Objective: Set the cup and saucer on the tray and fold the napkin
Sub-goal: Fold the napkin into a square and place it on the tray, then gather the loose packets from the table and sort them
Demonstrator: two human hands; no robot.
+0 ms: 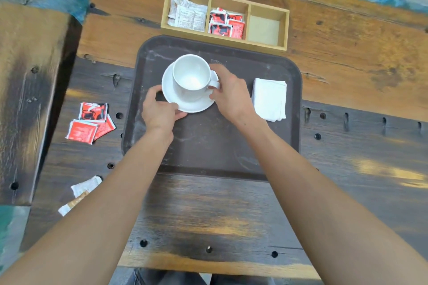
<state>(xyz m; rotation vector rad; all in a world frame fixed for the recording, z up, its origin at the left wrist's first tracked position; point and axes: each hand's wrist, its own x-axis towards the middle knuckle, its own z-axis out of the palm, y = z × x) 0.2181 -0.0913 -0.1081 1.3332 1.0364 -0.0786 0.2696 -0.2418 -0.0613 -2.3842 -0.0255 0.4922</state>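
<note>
A white cup (191, 76) stands empty and upright on a white saucer (196, 105), in the far middle of a dark brown tray (208, 146). My left hand (159, 112) grips the saucer's near-left rim. My right hand (231, 92) holds the cup by its handle on the right side. A folded white napkin (269, 98) lies on the tray's right side, just right of my right hand.
A wooden three-compartment box (286, 28) with white and red sachets sits beyond the tray; its right compartment is bare. Red sachets (90, 122) lie on the wooden table left of the tray. Torn wrappers (81, 194) lie at the near left.
</note>
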